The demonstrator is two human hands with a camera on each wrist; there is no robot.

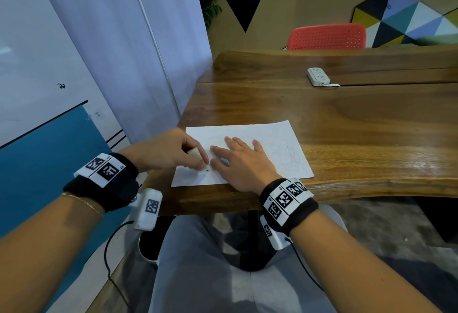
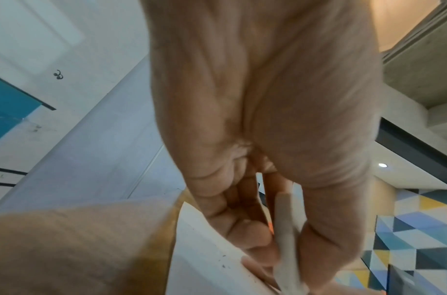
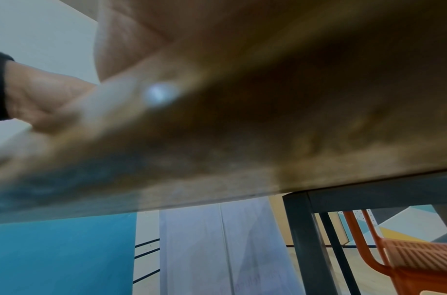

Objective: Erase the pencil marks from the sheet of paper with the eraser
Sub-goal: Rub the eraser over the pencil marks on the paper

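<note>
Left hand [image 1: 171, 150] pinches white eraser [image 1: 195, 152], tip down on sheet of paper [image 1: 280, 134] to rub marks. Right hand [image 1: 241, 161] lies flat, fingers straight, so paper stays put on wooden table [image 1: 347, 114].
Left wrist view: fingers [image 2: 250, 233] curl round eraser [image 2: 286, 239].
Right wrist view: only blurry table edge [image 3: 242, 139].

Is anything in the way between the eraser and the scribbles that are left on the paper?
Yes. The right hand lies flat on the sheet of paper, between the eraser pinched in the left hand and the pencil marks on the sheet's right part. It would have to shift first.
</note>
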